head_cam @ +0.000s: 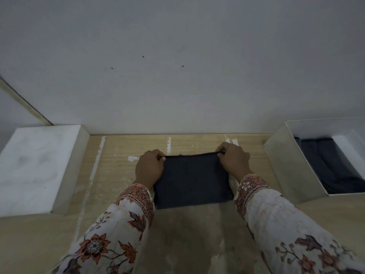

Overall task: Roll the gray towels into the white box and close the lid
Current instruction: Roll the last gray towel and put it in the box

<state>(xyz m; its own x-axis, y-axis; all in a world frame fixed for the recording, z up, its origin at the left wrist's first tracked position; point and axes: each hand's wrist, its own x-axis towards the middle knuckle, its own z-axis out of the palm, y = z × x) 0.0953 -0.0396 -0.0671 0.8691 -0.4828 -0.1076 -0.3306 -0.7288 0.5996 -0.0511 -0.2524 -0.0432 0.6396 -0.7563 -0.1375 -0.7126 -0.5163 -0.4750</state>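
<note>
A dark gray towel (192,179) lies folded flat in the middle of the wooden table (177,234). My left hand (149,168) pinches its far left corner and my right hand (232,160) pinches its far right corner, lifting that far edge slightly. At the right stands the open white box (286,165), with dark gray rolled towels (324,165) inside and bare white floor at its far right. The white lid (37,167) lies flat on the table at the left.
A plain white wall rises just behind the table's far edge. White paint streaks mark the wood between the lid and the towel. Patterned floral sleeves cover both forearms.
</note>
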